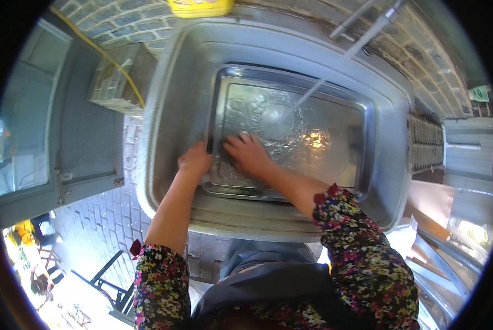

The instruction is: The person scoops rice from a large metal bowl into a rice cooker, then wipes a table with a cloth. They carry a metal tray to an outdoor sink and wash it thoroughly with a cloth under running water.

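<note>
A rectangular stainless-steel tray [337,165] lies inside a large grey basin [180,82]. Water runs over the tray's floor, fed by a thin stream [308,95] from the tap pipe [374,33] at upper right. My left hand [195,160] grips the tray's left rim, its fingers partly hidden behind the edge. Just right of it, my right hand [248,154] presses palm down on the left part of the tray. Something dark shows under its fingertips; whether that is a scrubbing pad or shadow is unclear.
A yellow container [201,7] stands beyond the basin's far edge, by a brick wall [127,20]. Left are a yellow hose [106,55], a block pillar [123,78] and a grey door [85,111]. Metal bars [440,272] and a board [430,202] lie right.
</note>
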The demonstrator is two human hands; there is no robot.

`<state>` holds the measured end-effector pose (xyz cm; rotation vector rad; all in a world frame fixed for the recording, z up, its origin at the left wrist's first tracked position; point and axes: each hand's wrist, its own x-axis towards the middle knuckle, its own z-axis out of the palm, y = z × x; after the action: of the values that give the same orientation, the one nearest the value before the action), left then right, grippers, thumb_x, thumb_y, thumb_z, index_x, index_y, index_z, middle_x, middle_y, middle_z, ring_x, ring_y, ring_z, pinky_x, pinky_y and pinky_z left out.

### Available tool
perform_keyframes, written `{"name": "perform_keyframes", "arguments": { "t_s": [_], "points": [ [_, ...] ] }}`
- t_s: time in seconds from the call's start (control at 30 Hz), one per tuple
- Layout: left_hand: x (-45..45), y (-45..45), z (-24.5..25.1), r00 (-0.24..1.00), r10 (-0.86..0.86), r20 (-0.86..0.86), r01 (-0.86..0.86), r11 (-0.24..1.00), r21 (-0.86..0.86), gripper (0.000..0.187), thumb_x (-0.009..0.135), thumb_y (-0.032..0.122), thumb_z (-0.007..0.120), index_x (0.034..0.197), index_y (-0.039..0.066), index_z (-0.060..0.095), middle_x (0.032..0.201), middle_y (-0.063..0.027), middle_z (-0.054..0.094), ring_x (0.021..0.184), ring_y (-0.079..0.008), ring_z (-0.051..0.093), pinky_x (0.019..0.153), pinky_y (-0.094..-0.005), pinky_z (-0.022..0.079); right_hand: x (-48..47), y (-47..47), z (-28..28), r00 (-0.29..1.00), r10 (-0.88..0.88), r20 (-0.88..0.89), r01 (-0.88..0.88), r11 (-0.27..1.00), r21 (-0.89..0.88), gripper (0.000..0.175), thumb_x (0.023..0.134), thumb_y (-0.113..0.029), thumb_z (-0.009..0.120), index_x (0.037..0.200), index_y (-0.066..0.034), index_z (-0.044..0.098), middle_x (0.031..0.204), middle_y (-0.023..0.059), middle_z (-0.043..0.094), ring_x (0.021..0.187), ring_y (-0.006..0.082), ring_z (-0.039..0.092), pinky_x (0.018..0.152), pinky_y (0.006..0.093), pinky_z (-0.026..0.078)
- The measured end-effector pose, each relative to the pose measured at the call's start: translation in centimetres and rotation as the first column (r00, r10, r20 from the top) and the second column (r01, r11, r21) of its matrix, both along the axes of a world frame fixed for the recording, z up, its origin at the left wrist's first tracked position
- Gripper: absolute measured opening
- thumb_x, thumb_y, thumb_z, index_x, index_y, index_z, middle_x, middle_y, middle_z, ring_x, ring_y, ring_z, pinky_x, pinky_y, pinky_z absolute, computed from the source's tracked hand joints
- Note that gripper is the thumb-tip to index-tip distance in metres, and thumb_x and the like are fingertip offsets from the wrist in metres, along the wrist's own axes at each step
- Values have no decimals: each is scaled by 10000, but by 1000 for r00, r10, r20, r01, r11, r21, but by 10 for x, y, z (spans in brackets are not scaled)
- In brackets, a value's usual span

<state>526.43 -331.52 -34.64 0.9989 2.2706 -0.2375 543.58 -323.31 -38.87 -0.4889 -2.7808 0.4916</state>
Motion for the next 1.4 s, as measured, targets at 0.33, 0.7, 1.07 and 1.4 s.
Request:
{"name": "perform_keyframes", "arguments": {
  "t_s": [0.33,0.7,1.07,1.4],
  "points": [
    [14,9,-3,1000,-3,-11,2,996,-86,397,854,305,568,1140,50,462,1107,-210,606,1067,-354,580,889,-448,453,157,144,-40,707,-706,30,694,702,158,436,731,-169,600,1134,-24,517,1183,178,494,1138,351,445,952,478,362],
    [27,10,-4,985,21,-171,-28,999,-35,375,866,347,575,1107,76,479,1006,-190,649,967,-361,625,829,-443,487,52,3,-9,995,-80,52,85,990,-108,658,626,-236,704,1216,-40,488,1278,142,432,1260,335,339,1036,560,230],
    [29,12,-5,981,8,-196,-16,999,-39,367,896,354,521,1106,57,467,985,-211,648,944,-378,627,809,-458,492,173,96,-15,639,-665,386,728,686,-25,534,626,-152,670,1126,-35,522,1157,175,484,1111,388,437,934,505,348],
    [27,12,-15,961,-92,-261,75,994,-75,390,906,383,486,1106,49,469,981,-230,638,922,-411,617,804,-491,482,219,230,-15,759,-620,197,507,753,419,288,743,-93,522,1026,-115,572,1135,46,513,1014,293,476,832,427,424]
  ]
}}
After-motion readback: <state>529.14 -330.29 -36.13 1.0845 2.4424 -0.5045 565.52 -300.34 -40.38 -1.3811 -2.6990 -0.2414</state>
